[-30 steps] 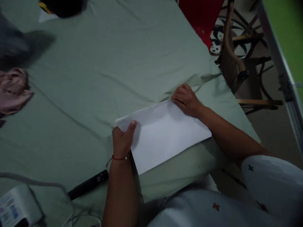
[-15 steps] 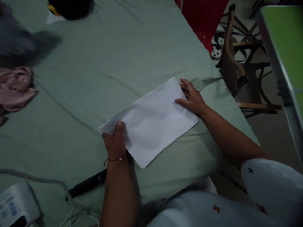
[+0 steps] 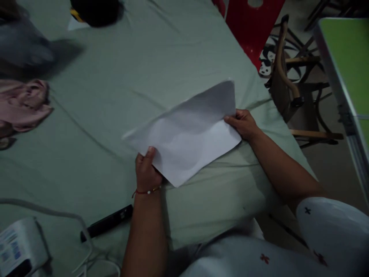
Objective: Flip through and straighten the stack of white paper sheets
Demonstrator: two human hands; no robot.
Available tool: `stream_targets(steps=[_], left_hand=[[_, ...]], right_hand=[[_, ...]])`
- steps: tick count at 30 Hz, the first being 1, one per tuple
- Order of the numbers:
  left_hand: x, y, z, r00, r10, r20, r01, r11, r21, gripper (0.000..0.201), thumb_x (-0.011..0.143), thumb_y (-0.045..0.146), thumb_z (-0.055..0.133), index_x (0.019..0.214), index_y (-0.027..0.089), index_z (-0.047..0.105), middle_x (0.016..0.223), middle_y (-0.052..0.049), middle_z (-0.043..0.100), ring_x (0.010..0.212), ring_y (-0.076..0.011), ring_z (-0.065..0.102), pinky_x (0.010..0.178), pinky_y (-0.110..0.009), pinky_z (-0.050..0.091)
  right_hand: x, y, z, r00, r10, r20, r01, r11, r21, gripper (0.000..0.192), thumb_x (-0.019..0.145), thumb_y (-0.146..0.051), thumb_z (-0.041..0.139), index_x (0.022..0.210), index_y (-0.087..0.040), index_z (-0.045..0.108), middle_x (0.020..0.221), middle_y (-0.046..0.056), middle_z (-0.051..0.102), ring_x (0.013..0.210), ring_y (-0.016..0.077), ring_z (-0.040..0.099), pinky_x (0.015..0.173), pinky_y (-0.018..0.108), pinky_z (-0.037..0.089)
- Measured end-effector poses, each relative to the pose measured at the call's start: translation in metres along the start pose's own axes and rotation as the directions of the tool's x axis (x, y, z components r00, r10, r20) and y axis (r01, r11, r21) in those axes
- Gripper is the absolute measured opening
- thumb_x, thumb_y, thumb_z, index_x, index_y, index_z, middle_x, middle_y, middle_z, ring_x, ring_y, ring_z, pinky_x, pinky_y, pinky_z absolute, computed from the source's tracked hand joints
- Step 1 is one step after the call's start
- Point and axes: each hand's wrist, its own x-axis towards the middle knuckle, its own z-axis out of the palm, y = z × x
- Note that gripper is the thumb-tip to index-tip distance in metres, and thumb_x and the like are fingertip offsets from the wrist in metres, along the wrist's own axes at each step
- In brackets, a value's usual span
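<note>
The white paper's (image 3: 187, 142) top layer is now lifting off the green cloth (image 3: 129, 77); half a second ago it was lying flat. The left hand (image 3: 147, 171) is pinching its 7 o'clock corner; the right hand (image 3: 243, 124) is pinching the 3 o'clock edge.

Surface: tabletop (image 3: 161, 57) under a creased green cloth.
Middle: white paper (image 3: 187, 146).
Left edge: pink cloth (image 3: 23, 104).
Near left: black bar (image 3: 106, 227), cable (image 3: 57, 215), white device (image 3: 20, 248).
Far edge: dark object (image 3: 95, 9).

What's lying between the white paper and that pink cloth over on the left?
Only bare green sheet, creased, lies between the paper and the pink cloth; the head view shows it.
</note>
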Motion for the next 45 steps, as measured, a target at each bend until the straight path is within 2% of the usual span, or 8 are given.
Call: stream_targets(steps=[3,7,11,18,25,32,38,45], left_hand=[[-0.001,0.003,0.004,0.998,-0.043,0.052,0.047,0.995,-0.083,0.053,0.067,0.068,0.086,0.086,0.021,0.07,0.083,-0.009,0.073,0.085,-0.0257,0.074,0.071,-0.035,0.062],[-0.004,0.009,0.006,0.986,-0.06,0.153,0.056,0.998,0.025,0.056,0.068,0.073,0.085,0.078,0.02,0.068,0.061,-0.005,0.063,0.063,-0.0234,0.069,0.051,-0.031,0.056],[-0.007,0.012,0.002,0.899,-0.239,0.366,0.206,0.97,0.126,0.062,0.079,0.078,0.072,0.077,0.017,0.066,0.049,-0.002,0.058,0.037,-0.014,0.051,0.033,-0.024,0.037],[-0.008,0.009,0.002,0.904,-0.324,0.281,0.29,0.944,0.154,0.055,0.066,0.061,0.092,0.084,0.016,0.067,0.064,0.0,0.065,0.045,-0.0095,0.056,0.037,-0.018,0.041],[-0.008,0.006,0.001,0.911,-0.286,0.296,0.264,0.958,0.113,0.047,0.072,0.057,0.088,0.076,0.018,0.063,0.053,0.002,0.06,0.039,-0.0078,0.047,0.034,-0.019,0.033],[-0.008,0.019,0.005,0.862,-0.303,0.407,0.29,0.952,0.095,0.055,0.077,0.068,0.082,0.081,0.018,0.061,0.071,-0.012,0.078,0.038,-0.0109,0.054,0.033,-0.021,0.027],[-0.005,0.016,0.004,0.868,-0.271,0.416,0.24,0.962,0.128,0.052,0.08,0.063,0.081,0.068,0.017,0.059,0.054,-0.001,0.061,0.038,-0.0056,0.04,0.036,-0.019,0.029],[-0.007,0.014,0.005,0.871,-0.296,0.392,0.277,0.955,0.108,0.05,0.074,0.057,0.088,0.071,0.02,0.054,0.053,0.006,0.047,0.043,-0.0052,0.037,0.039,-0.018,0.027]], right_hand=[[0.006,0.003,0.0,0.992,-0.063,-0.106,0.065,0.998,0.011,0.053,0.069,-0.07,0.087,0.091,-0.024,0.072,0.075,0.0,0.071,0.066,0.0187,0.066,0.057,0.033,0.056],[0.01,0.005,0.0,0.982,-0.093,-0.162,0.095,0.995,0.005,0.057,0.069,-0.075,0.085,0.095,-0.026,0.072,0.08,0.002,0.075,0.073,0.0216,0.071,0.065,0.038,0.062],[0.01,0.005,-0.001,0.978,-0.099,-0.185,0.099,0.995,-0.012,0.064,0.064,-0.08,0.086,0.095,-0.025,0.072,0.085,0.003,0.076,0.079,0.0238,0.074,0.069,0.041,0.063],[0.012,0.012,-0.008,0.985,-0.077,-0.155,0.078,0.997,-0.001,0.066,0.065,-0.083,0.083,0.089,-0.023,0.072,0.082,0.004,0.075,0.08,0.0258,0.075,0.066,0.042,0.064],[0.009,0.019,-0.013,0.997,-0.024,-0.076,0.016,0.995,-0.096,0.06,0.066,-0.077,0.089,0.085,-0.021,0.073,0.082,0.006,0.075,0.077,0.0271,0.075,0.062,0.043,0.064],[0.01,0.014,-0.007,0.994,-0.084,-0.073,0.075,0.99,-0.117,0.056,0.077,-0.075,0.081,0.091,-0.021,0.076,0.084,0.006,0.075,0.078,0.0249,0.073,0.065,0.042,0.063],[0.01,0.013,-0.005,0.99,-0.14,-0.022,0.13,0.957,-0.258,0.046,0.082,-0.066,0.079,0.095,-0.022,0.078,0.085,0.004,0.073,0.084,0.0248,0.071,0.072,0.042,0.063],[0.015,0.02,-0.01,0.987,-0.135,-0.083,0.121,0.981,-0.152,0.052,0.082,-0.071,0.078,0.105,-0.024,0.075,0.092,0.005,0.072,0.086,0.0233,0.071,0.07,0.04,0.063]])
